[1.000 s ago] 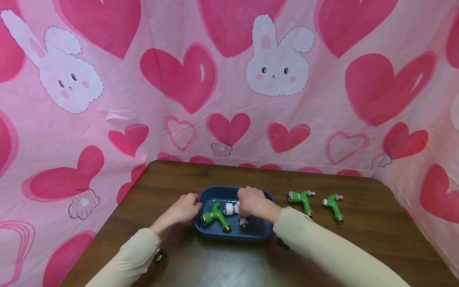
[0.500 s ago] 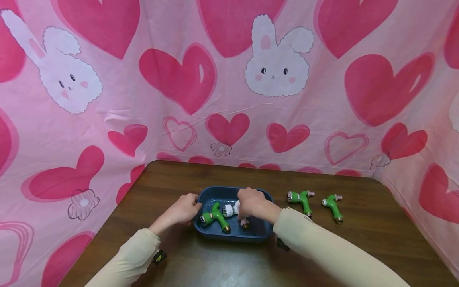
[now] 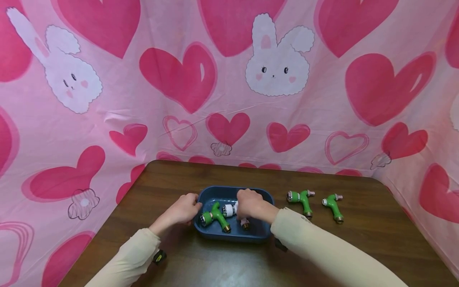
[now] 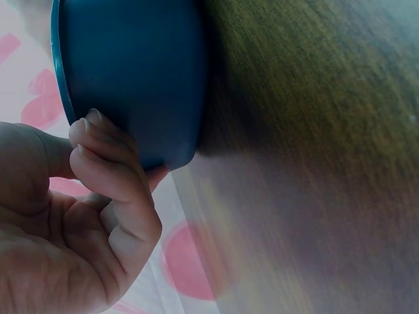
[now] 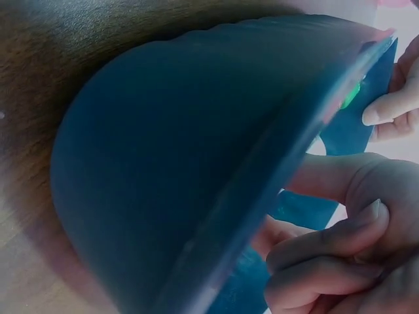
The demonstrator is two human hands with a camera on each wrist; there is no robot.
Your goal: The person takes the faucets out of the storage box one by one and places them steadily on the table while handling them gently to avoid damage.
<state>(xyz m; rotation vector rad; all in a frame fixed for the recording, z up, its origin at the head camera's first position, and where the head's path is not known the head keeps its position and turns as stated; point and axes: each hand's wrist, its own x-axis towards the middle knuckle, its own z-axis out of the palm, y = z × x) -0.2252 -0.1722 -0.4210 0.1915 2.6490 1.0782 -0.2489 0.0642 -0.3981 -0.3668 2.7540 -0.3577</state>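
A blue plastic basin [image 3: 233, 237] stands on the table. My left hand [image 3: 184, 208] grips its left end; in the left wrist view the curled fingers [image 4: 118, 173] press the outer wall near the rim. Inside the basin, a green tap [image 3: 218, 217] with a ribbed knob lies on the left. Beside it is a white tap [image 3: 228, 210] with a brass end. My right hand [image 3: 252, 205] reaches into the basin and holds the white tap, covering its middle. In the right wrist view, the basin wall [image 5: 163, 144] hides those fingertips.
To the right of the basin, a green tap with a ribbed knob [image 3: 301, 200] and a smaller green tap with a white cap [image 3: 333, 206] lie on the brown wooden table [image 3: 376, 223]. Pink cloth [image 3: 229, 103] printed with hearts and rabbits hangs behind and at both sides.
The white tap has shifted very slightly leftward in the basin, and my right hand has moved a little with it. My left hand stays where it was.
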